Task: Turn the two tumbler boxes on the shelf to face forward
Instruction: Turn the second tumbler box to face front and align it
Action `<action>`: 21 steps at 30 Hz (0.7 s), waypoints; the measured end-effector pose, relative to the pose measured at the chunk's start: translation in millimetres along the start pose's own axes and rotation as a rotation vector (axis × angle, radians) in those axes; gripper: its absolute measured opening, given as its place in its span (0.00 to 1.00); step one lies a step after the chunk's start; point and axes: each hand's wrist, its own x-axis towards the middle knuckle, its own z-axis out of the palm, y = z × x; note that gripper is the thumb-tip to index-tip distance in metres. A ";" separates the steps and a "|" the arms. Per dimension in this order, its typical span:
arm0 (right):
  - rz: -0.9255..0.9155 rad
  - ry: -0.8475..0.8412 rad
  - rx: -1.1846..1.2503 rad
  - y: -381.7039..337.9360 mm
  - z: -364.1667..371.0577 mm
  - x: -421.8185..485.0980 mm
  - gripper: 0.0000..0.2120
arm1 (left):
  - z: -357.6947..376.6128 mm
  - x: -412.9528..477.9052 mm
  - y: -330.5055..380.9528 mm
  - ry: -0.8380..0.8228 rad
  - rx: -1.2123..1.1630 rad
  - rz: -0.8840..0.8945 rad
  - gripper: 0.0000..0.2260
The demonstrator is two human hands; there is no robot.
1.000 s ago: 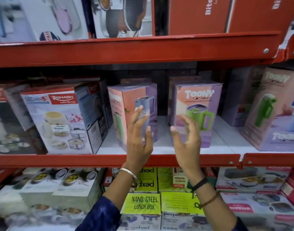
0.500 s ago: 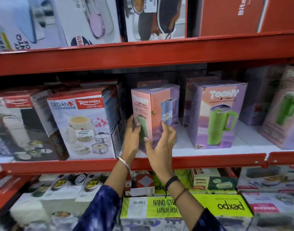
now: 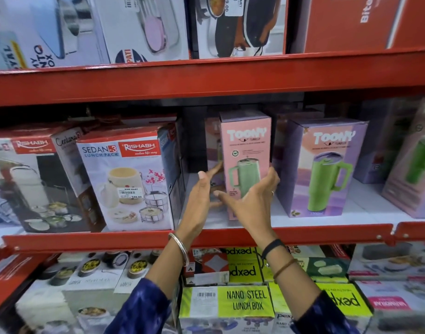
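Note:
A pink Toony tumbler box [image 3: 245, 145] stands upright on the middle shelf with its pink front, showing a green tumbler, turned toward me. My right hand [image 3: 251, 200] cups its lower front, the fingers wrapped round its right edge. My left hand [image 3: 201, 197] lies with stretched fingers against the box's left side. A purple Toony tumbler box [image 3: 327, 165] stands to the right, apart from my hands, its front with a green tumbler angled slightly left. More tumbler boxes stand behind these two, partly hidden.
A Rishabh Sedan-3 lunch pack box [image 3: 124, 179] stands close on the left of the pink box. The red shelf lip [image 3: 110, 241] runs below my wrists, a red beam [image 3: 206, 78] overhead. Further tumbler boxes [image 3: 416, 165] fill the right; lunch boxes [image 3: 245, 300] sit below.
The pink box has turned from corner-on, with its purple side showing, to pink face forward. Both hands moved from mid-air onto it. The view shifted left.

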 end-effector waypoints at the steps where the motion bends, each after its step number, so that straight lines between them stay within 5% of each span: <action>1: 0.006 0.030 -0.017 0.1 0.7 1.0 0.58 | 1.4 -0.9 1.3 -0.018 0.003 -0.004 0.26; 7: 0.064 0.063 0.145 13.0 -11.9 21.5 0.52 | 4.1 10.9 6.7 0.007 0.090 -0.029 0.34; 15: 0.028 -0.368 0.284 28.1 -26.3 28.9 0.51 | -5.2 32.5 -9.8 0.192 -0.055 -0.048 0.49; 21: -0.133 -0.391 0.231 37.3 -29.5 41.1 0.33 | -7.0 25.6 -20.4 0.192 -0.025 0.078 0.34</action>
